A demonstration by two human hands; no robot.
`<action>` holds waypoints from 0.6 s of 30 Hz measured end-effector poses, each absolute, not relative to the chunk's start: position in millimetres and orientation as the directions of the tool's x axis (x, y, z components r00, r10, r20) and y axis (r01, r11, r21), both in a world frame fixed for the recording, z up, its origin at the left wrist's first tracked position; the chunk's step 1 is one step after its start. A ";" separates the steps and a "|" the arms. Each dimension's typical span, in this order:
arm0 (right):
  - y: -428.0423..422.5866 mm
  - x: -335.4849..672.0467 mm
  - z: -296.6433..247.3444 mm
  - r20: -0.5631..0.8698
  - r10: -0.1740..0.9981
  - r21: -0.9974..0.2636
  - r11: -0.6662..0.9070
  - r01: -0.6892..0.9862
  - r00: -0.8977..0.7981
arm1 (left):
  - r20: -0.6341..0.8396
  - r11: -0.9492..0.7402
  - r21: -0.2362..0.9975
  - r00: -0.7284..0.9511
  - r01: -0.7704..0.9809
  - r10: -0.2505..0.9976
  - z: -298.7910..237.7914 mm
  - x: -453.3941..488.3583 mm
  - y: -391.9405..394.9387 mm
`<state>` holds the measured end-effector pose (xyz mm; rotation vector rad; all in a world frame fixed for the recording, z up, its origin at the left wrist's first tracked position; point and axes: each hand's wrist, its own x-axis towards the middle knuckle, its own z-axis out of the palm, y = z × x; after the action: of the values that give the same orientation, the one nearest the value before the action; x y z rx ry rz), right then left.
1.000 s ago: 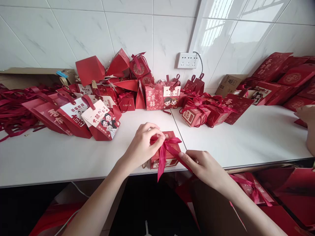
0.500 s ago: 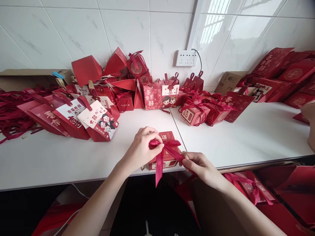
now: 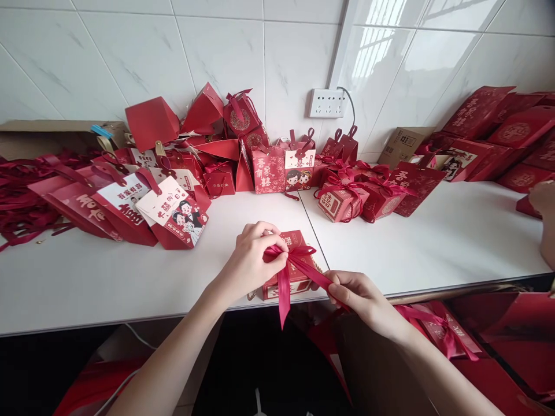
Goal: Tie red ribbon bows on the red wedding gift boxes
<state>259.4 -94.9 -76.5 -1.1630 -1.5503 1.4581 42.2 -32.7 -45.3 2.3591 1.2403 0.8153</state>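
Note:
A small red gift box with gold print lies at the table's front edge. A dark pink satin ribbon is tied in a bow on top of it. My left hand pinches the ribbon at the bow's left loop, close to the knot. Between the thumb and fingers of my right hand is one ribbon tail, drawn out taut to the lower right. The other tail hangs over the box front and past the table edge. My left fingers hide part of the left loop.
Paper gift bags with tags stand at left, beside heaped ribbons. Finished red boxes sit behind the work, below a wall socket. Another person's hand shows at the right edge. Below it, a container holds a bowed box.
My right hand has moved slightly right, pulling the ribbon tail straighter. The bow's right loop has become smaller and narrower. My left hand keeps its pinch in nearly the same place.

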 end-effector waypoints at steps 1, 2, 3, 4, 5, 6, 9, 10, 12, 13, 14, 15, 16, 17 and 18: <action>-95.2 260.8 -77.4 -0.082 0.935 -0.990 -0.037 0.136 -0.345 | 0.325 -0.552 0.551 0.448 0.627 0.833 -45.1 42.3 -32.6; -95.6 262.4 -78.2 -0.080 0.937 -0.991 -0.037 0.132 -0.339 | 0.325 -0.550 0.555 0.446 0.625 0.834 -45.0 42.3 -32.4; -96.3 264.3 -78.7 -0.073 0.939 -0.991 -0.032 0.126 -0.336 | 0.325 -0.548 0.558 0.444 0.623 0.835 -45.0 42.2 -32.2; -97.4 266.0 -78.9 -0.065 0.936 -0.993 -0.026 0.117 -0.347 | 0.325 -0.546 0.561 0.442 0.622 0.836 -45.1 42.1 -31.9; -98.9 267.3 -79.0 -0.056 0.927 -0.994 -0.019 0.103 -0.372 | 0.325 -0.544 0.565 0.438 0.621 0.838 -45.3 41.9 -31.7; -100.9 267.6 -79.0 -0.051 0.909 -0.996 -0.015 0.091 -0.413 | 0.325 -0.541 0.569 0.436 0.619 0.840 -45.7 41.8 -31.5; -108.1 259.1 -80.2 -0.127 0.823 -0.990 -0.068 0.125 -0.553 | 0.321 -0.533 0.585 0.429 0.611 0.844 -47.6 41.7 -31.2; -110.3 252.6 -81.5 -0.166 0.795 -0.983 -0.087 0.161 -0.584 | 0.321 -0.532 0.588 0.428 0.609 0.845 -48.3 41.8 -31.2; -112.9 235.6 -85.4 -0.192 0.770 -0.978 -0.097 0.185 -0.609 | 0.324 -0.531 0.594 0.425 0.605 0.846 -49.4 42.2 -31.0; -113.0 226.0 -87.7 -0.170 0.779 -0.984 -0.098 0.151 -0.604 | 0.326 -0.531 0.597 0.423 0.602 0.846 -49.7 42.3 -30.9; -112.4 216.6 -89.9 -0.137 0.799 -0.990 -0.102 0.093 -0.586 | 0.325 -0.530 0.601 0.422 0.598 0.846 -49.8 42.5 -30.7; -111.1 207.7 -91.9 -0.104 0.827 -0.994 -0.106 0.029 -0.553 | 0.324 -0.528 0.606 0.422 0.594 0.847 -49.7 42.6 -30.5; -109.5 199.7 -93.6 -0.077 0.858 -0.994 -0.105 -0.027 -0.508 | 0.320 -0.526 0.611 0.424 0.591 0.847 -49.5 42.8 -30.3; -107.7 193.0 -95.0 -0.052 0.883 -0.994 -0.092 -0.063 -0.467 | 0.315 -0.523 0.616 0.425 0.588 0.849 -49.3 42.9 -30.1; -106.1 187.7 -96.0 -0.029 0.899 -0.995 -0.067 -0.072 -0.437 | 0.308 -0.520 0.622 0.427 0.586 0.850 -49.3 43.0 -30.0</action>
<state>187.7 -106.1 -96.0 -0.9329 -1.4391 1.6108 43.0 -30.0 -49.3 2.2625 1.2185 0.8460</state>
